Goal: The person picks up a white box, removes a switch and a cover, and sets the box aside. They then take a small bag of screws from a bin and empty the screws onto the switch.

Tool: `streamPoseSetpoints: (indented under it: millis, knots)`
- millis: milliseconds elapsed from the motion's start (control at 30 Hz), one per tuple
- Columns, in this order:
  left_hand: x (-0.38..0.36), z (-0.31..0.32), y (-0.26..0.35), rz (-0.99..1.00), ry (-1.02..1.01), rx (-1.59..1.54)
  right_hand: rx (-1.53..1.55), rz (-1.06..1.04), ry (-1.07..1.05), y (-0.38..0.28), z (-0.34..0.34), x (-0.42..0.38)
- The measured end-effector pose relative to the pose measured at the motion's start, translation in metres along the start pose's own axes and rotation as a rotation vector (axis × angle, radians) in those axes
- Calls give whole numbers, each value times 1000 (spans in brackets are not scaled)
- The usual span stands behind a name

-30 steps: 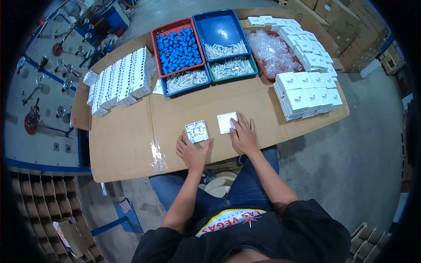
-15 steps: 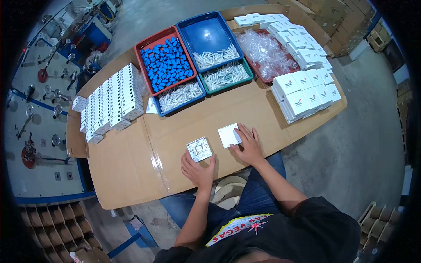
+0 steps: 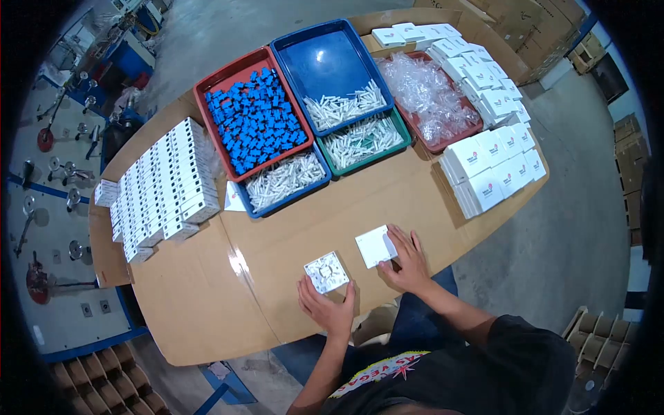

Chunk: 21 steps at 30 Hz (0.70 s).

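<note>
1. Square white housing (image 3: 326,272), recessed face up, held at its near end by the left hand (image 3: 329,309): fingers closed along the left edge, thumb at the near right corner, pressure impossible to tell.
2. Just to the right, slightly farther from the body, a flat white plate (image 3: 374,247), in the grasp of the right hand (image 3: 408,266): fingers over the right edge, thumb by the near right corner.
3. Between the two, a narrow gap, edges roughly parallel; near-square outlines both, with no clear long axis. Nearest to the housing, the left hand; nearest to the plate, the right.
4. Underneath, a cardboard sheet (image 3: 200,304).
5. Well ahead, a red tray (image 3: 235,76) of blue pieces (image 3: 256,121), beside a blue tray (image 3: 315,69) of white sticks (image 3: 346,105).
6. Far left, rows of white boxes (image 3: 166,190); far right, stacked white packs (image 3: 487,169).
</note>
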<state>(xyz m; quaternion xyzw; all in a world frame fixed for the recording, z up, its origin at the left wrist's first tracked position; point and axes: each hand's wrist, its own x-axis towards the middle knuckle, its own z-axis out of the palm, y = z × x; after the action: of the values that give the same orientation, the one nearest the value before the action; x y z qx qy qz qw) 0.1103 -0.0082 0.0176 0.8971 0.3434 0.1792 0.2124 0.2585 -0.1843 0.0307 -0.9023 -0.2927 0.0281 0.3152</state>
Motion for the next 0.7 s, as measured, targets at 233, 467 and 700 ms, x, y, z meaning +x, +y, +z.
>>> streamPoseSetpoints:
  millis: [233, 467, 700]
  knots:
    - [4, 0, -1, -90, -96, 0, 117, 95, -90, 3, -10, 9]
    - [6, 0, -1, -93, -99, 35, 138, 79, 231, 11, -76, 143]
    - [9, 1, 0, -69, -113, 25, -92, 176, 545, 140, -160, 399]
